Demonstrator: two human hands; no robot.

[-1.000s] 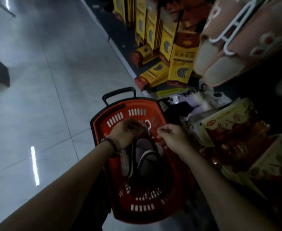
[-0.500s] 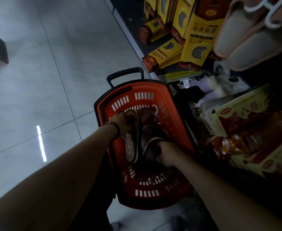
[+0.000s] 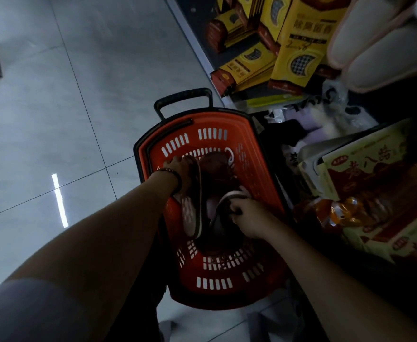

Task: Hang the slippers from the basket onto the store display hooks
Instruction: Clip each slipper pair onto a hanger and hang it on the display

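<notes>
A red plastic basket (image 3: pixel 227 287) with a black handle stands on the floor below me. Dark slippers lie inside it, with a white hanger hook (image 3: pixel 230 155) showing near the far wall. My left hand (image 3: pixel 181 172), with a bracelet at the wrist, grips a slipper (image 3: pixel 191 218) that stands on edge, its pale dotted sole facing left. My right hand (image 3: pixel 248 217) is closed on the rim of a second dark slipper (image 3: pixel 221 228) beside it. A pink pair of slippers (image 3: pixel 375 50) hangs at the top right.
Yellow and red boxed goods (image 3: pixel 291 55) are stacked on the low shelf behind the basket. Plastic bags (image 3: pixel 326 117) and a red and cream carton (image 3: pixel 375 183) crowd the right side. Grey floor tiles (image 3: pixel 66 95) stretch to the left.
My right hand moved down from the hanger hook into the basket and closed on a slipper. My left hand stays on the upright slipper. The view has tilted further down.
</notes>
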